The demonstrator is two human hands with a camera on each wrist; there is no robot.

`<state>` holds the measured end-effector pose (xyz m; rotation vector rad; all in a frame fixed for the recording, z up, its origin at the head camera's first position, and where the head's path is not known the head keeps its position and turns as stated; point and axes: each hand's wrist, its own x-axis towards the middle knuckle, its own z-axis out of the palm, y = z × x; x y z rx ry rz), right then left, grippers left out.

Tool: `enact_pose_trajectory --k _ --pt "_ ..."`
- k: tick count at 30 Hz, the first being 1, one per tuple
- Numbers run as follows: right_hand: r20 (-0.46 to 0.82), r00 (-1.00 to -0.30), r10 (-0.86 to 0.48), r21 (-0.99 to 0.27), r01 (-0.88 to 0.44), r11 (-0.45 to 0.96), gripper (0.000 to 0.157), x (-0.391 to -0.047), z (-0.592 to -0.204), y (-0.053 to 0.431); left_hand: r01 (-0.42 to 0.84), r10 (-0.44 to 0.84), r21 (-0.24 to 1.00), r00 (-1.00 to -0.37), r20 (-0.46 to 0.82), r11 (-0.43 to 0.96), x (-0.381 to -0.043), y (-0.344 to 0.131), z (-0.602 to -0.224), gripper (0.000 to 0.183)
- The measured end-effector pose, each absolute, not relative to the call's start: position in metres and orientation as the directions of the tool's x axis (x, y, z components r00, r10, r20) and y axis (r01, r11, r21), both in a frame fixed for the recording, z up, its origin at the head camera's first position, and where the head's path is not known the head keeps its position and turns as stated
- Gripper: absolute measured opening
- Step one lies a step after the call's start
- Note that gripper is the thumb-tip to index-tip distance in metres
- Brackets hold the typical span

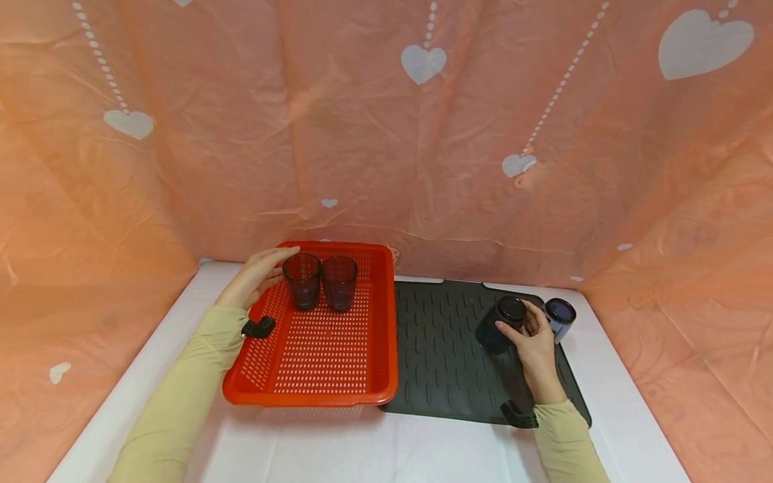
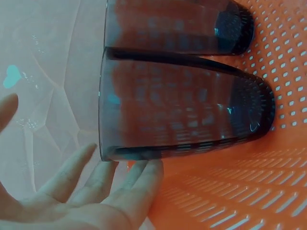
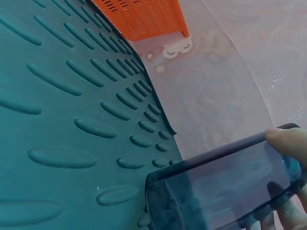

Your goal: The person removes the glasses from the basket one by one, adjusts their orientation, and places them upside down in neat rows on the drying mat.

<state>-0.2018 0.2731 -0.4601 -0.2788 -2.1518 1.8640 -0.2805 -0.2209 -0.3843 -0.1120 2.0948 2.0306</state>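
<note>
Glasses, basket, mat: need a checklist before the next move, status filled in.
1. Grip: ok. The right hand holds the held glass between thumb and fingers.
2. Held glass off the mat: cannot tell. It is tilted over it; contact is unclear.
3. Basket glasses steady: ok. The left glass and right glass stand upright side by side.
4. Room in the basket: ok. Its near half is bare.
5. Left hand well away from the left glass: not ok. Its fingers are right beside it; contact is unclear.
6. Right hand clear of the far-right glass: cannot tell. They are close; any gap is unclear.
</note>
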Motion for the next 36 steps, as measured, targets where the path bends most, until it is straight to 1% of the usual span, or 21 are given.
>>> enact_pose_trajectory --k 7,13,20,29,36 --pt "0.083 -0.947 0.309 -0.988 -0.039 0.148 0.071 -0.203 -0.461 0.274 -0.188 0.138 0.972 -0.968 -0.208 0.143 -0.283 -0.222 -0.385 0.071" --pt "0.079 -0.951 0.3 -0.987 -0.032 0.159 0.071 -0.203 -0.46 0.275 -0.169 0.181 0.967 -0.962 -0.204 0.19 -0.284 -0.222 -0.387 0.076" --pt "0.07 -0.951 0.301 -0.988 -0.025 0.15 0.072 -0.203 -0.46 0.274 -0.156 0.185 0.965 -0.963 -0.196 0.211 -0.285 -0.22 -0.388 0.08" --pt "0.071 -0.953 0.295 -0.987 -0.024 0.158 0.072 -0.203 -0.461 0.275 -0.148 0.185 0.966 -0.964 -0.188 0.211 -0.286 -0.22 -0.391 0.078" --pt "0.078 -0.952 0.295 -0.983 -0.024 0.181 0.072 -0.203 -0.46 0.276 -0.112 0.218 0.971 -0.963 -0.159 0.21 -0.287 -0.225 -0.398 0.079"
